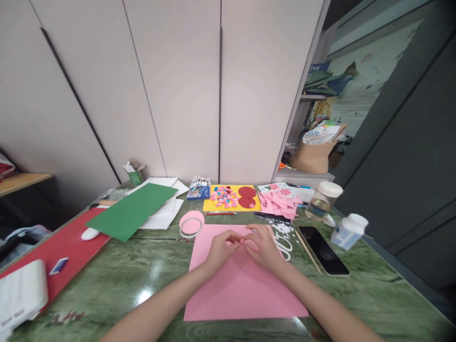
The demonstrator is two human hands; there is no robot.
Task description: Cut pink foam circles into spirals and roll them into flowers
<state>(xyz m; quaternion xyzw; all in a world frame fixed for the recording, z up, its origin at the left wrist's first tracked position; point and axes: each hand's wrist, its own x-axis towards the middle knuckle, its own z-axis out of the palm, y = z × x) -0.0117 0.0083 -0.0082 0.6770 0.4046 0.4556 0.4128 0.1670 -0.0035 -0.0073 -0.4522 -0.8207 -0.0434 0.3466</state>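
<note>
My left hand [223, 249] and my right hand [264, 247] meet over a pink paper sheet [245, 299]. Between their fingertips they pinch a small pink piece [242, 240], too small to make out fully. Beyond the hands, a yellow sheet [207, 206] bears a pile of small pink, blue and red pieces [225, 196] and two dark red circles [247, 192]. Pink paper strips [280, 205] lie in a heap to the right of it. White paper scraps [284, 228] and white curled cut-outs [286, 251] lie beside my right hand.
Left stand a pink disc with a white ring [191, 228], green paper [135, 209], a red sheet [57, 259] and a white device [23, 294]. On the right are a phone [323, 251], a wooden stick [308, 251], a lidded jar [323, 200] and a white bottle [349, 232].
</note>
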